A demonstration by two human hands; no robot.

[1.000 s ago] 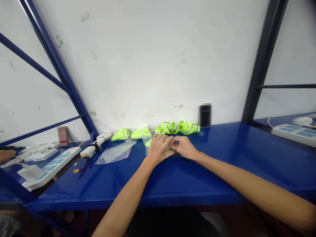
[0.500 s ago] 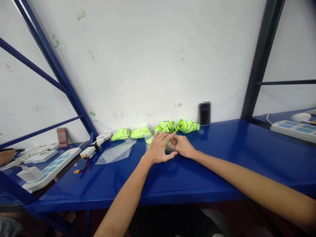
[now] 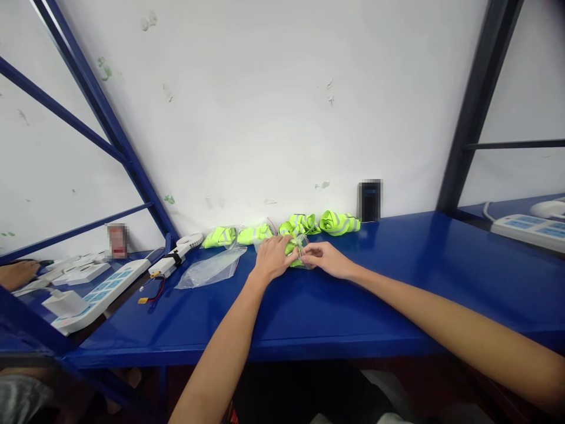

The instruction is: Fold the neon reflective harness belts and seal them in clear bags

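Observation:
A rolled neon-yellow reflective vest (image 3: 296, 261) in a clear plastic bag (image 3: 302, 241) lies on the blue table between my hands. My left hand (image 3: 274, 257) is curled over its left side, holding it down. With pinched fingers, my right hand (image 3: 329, 259) grips the bag at its right end. Just behind are two unbagged rolled vests, one in the middle (image 3: 299, 224) and one at the right (image 3: 339, 223). Two more rolls in clear bags, a left one (image 3: 220, 237) and a nearer one (image 3: 255, 234), sit along the wall. A flat clear bag (image 3: 210, 270) lies left of my hands.
A white handheld fan (image 3: 189, 241) and a white pack with red and black wires (image 3: 164, 266) lie at the left, beside a power strip (image 3: 106, 294). A dark blurred box (image 3: 369, 201) stands against the wall. Another person's hand (image 3: 18, 274) shows at far left.
My left hand has drawn in its spread fingers and settled on the bagged vest. My right fingers have shifted slightly left, and more of the bag shows. The view has shifted slightly.

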